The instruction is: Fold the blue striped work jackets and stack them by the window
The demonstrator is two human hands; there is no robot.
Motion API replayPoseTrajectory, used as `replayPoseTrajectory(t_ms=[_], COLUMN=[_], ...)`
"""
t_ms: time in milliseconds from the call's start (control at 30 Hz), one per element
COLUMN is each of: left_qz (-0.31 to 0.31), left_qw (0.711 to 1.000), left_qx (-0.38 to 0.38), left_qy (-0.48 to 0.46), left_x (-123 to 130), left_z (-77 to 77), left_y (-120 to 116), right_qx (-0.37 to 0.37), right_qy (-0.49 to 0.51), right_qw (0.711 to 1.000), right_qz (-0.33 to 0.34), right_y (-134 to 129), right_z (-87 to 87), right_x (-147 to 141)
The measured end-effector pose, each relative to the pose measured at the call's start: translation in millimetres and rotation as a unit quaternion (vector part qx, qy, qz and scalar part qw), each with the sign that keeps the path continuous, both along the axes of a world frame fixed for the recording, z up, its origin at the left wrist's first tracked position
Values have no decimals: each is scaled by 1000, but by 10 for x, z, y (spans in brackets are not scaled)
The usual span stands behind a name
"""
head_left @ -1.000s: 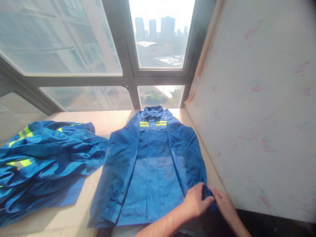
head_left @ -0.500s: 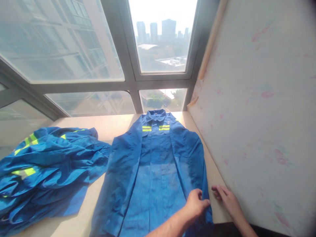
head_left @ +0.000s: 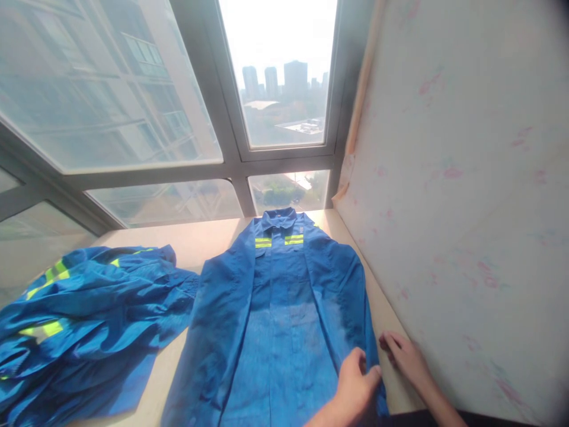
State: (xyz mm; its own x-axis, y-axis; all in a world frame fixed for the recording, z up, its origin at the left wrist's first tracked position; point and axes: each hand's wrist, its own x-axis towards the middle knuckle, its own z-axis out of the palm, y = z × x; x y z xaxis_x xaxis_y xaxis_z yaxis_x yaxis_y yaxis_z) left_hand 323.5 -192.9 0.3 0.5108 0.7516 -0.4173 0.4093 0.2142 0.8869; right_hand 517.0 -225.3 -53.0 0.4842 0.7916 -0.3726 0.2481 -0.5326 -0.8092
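Note:
A blue jacket [head_left: 280, 320] with yellow-green reflective strips lies front up, its collar toward the window and its sleeves laid along the body. My left hand [head_left: 358, 382] is over the lower part of the sleeve on the right side, thumb and fingers curled with a gap between them; nothing shows in it. Just right of that sleeve, my right hand [head_left: 403, 354] hovers by the jacket's edge, fingers loosely bent and apart, holding nothing visible.
On the left a crumpled blue garment [head_left: 98, 320] with reflective strips lies on the pale ledge [head_left: 200, 234]. Behind the ledge stands a grey-framed window [head_left: 231, 160]. A flowered wall [head_left: 466, 207] rises close on the right.
The view has tilted, so the jacket sits slightly lower in the picture. My left hand has moved slightly right and down along the sleeve; my right hand has barely moved.

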Motion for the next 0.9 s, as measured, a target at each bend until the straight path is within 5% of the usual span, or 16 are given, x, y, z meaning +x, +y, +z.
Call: replayPoseTrajectory(t_ms=[167,367,600,900], left_qz=[-117,-274,-251,-267], left_qw=[981,912,846,801], left_qx=[154,301,468,519], left_qy=[-12,57,54,133], left_x=[22,18,-310,-424], left_z=[-129,-264,46,-90], left_y=[-280,-458,-320,-449], right_qx=[26,45,105,120], right_qy=[-34,-171,-334,-429], right_qw=[999,984,936,893], right_qz=[-9,15,28,63], right_y=[60,-41,-499,-862], right_z=[-25,51,62,-157], right_x=[105,126,-209,-392])
